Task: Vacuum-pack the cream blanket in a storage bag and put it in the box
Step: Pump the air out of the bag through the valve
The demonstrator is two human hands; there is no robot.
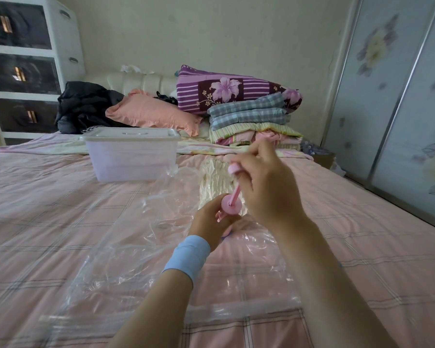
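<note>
Our left hand curls round the body of the pink pump above the clear storage bag spread on the bed, and our right hand grips the pump's raised handle. The cream blanket lies crumpled inside the bag just beyond our hands, near the lidded box. Our hands hide the pump's lower end and part of the blanket.

Hands: you have two in view, left hand and right hand.
Pump: one, pink.
Bag: one, clear.
Blanket: one, cream.
Box: one, lidded.
Wristband: one, blue.
Pillow: one, peach.
Folded covers: you can count at least three, stacked.
Drawers: you see at least three.
Wardrobe doors: you see two.
Clothes heap: one, dark.
</note>
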